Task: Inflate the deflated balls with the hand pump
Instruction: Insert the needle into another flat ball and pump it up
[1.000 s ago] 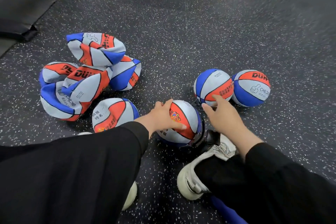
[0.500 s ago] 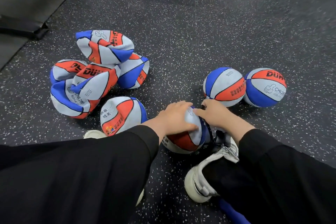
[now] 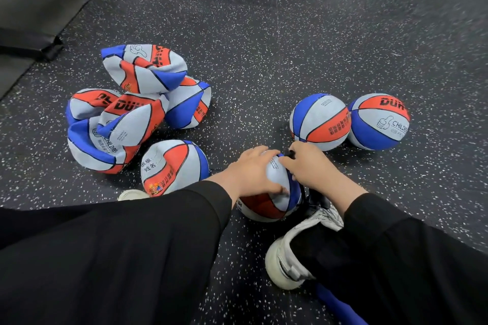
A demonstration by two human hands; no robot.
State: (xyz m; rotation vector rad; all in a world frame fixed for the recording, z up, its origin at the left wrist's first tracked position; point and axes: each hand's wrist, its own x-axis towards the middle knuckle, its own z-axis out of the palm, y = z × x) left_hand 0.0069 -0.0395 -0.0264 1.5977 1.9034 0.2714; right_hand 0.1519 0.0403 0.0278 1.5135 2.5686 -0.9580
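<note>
A red, blue and grey ball (image 3: 274,192) rests on the floor by my right shoe. My left hand (image 3: 253,171) lies over its top and holds it. My right hand (image 3: 309,163) pinches a small black part (image 3: 290,153) at the ball's upper right, likely the pump's hose end. A blue pump body (image 3: 335,306) shows at the bottom edge under my right leg. Several crumpled flat balls (image 3: 137,105) are heaped at the left. One half-flat ball (image 3: 174,166) sits near my left sleeve. Two round balls (image 3: 320,121) (image 3: 380,121) stand at the right.
My white right shoe (image 3: 290,258) sits just below the held ball, with a black pump base beside it. The toe of the other shoe (image 3: 132,194) peeks out from under my left leg. A dark mat (image 3: 29,42) lies at the far left on the speckled rubber floor.
The held ball rolled toward me and turned. My left hand slid over its top. My right hand came down from the round ball's side onto the black part at the held ball.
</note>
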